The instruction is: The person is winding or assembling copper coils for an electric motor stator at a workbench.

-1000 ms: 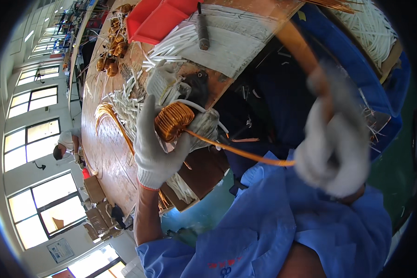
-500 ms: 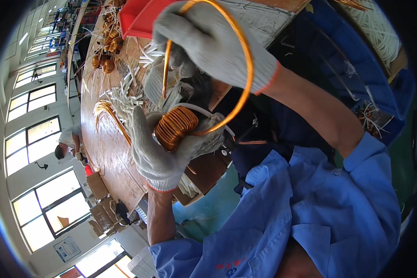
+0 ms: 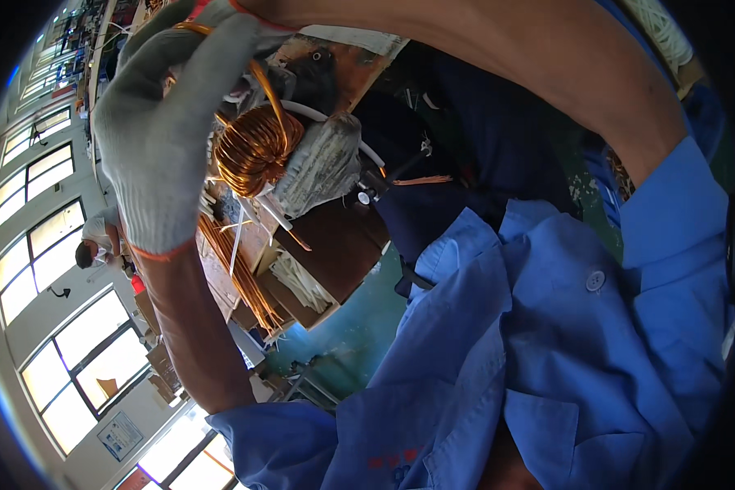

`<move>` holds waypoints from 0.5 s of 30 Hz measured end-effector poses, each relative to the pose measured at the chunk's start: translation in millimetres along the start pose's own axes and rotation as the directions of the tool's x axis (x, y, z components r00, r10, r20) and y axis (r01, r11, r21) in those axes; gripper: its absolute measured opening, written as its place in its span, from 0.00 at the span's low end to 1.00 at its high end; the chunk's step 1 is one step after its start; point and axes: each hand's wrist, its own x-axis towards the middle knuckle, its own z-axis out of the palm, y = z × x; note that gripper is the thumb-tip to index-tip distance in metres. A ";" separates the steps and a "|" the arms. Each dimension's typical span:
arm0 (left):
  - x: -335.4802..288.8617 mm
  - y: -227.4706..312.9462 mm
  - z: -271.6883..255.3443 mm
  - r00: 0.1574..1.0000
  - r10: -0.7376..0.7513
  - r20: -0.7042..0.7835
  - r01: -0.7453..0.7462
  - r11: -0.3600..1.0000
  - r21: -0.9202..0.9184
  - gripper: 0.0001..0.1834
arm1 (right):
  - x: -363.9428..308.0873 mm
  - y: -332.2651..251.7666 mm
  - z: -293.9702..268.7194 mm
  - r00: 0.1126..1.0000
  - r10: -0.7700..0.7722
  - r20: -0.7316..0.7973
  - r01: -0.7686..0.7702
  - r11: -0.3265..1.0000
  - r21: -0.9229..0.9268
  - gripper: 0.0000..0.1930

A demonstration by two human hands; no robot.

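nearest the camera: blue work shirt, collar and one button in view, filling the lower right. left forearm rising from the lower left, bare above the cuff of a grey knit glove. left hand seen from the back, fingers curled forward around the copper coil; thumb tip, grimy, pressed against the coil's right side. coil thus clamped between fingers and thumb, held just above the bench edge, at upper left of centre. coil wound in tight, even turns of bright copper wire; loose strand of copper wire arching up and over its top toward the upper edge. right forearm crossing the top of the view, bare; right hand mostly cut off by the upper edge, only a strip of glove and red cuff visible, state impossible to tell. behind the coil: wooden bench, brown, with bundles of copper strips and white sleeving lying on it. beyond: green floor. farthest, at left: large windows and another person bent over work.
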 end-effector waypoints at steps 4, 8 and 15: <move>18.7 -5.5 12.8 0.998 -0.066 0.018 0.068 0.965 -0.254 0.26 | -4.3 27.7 -14.2 0.998 -0.057 0.025 0.062 0.962 -0.265 0.19; 7.7 -43.1 -4.5 0.975 -0.210 0.074 0.223 0.921 -0.321 0.29 | -65.8 12.0 13.9 0.847 0.292 -0.445 -0.046 0.873 0.486 0.20; 22.3 -45.1 24.7 0.842 -0.403 0.359 0.505 0.351 -0.789 0.23 | -202.9 -65.8 7.9 0.850 0.245 -0.467 0.041 0.851 0.523 0.20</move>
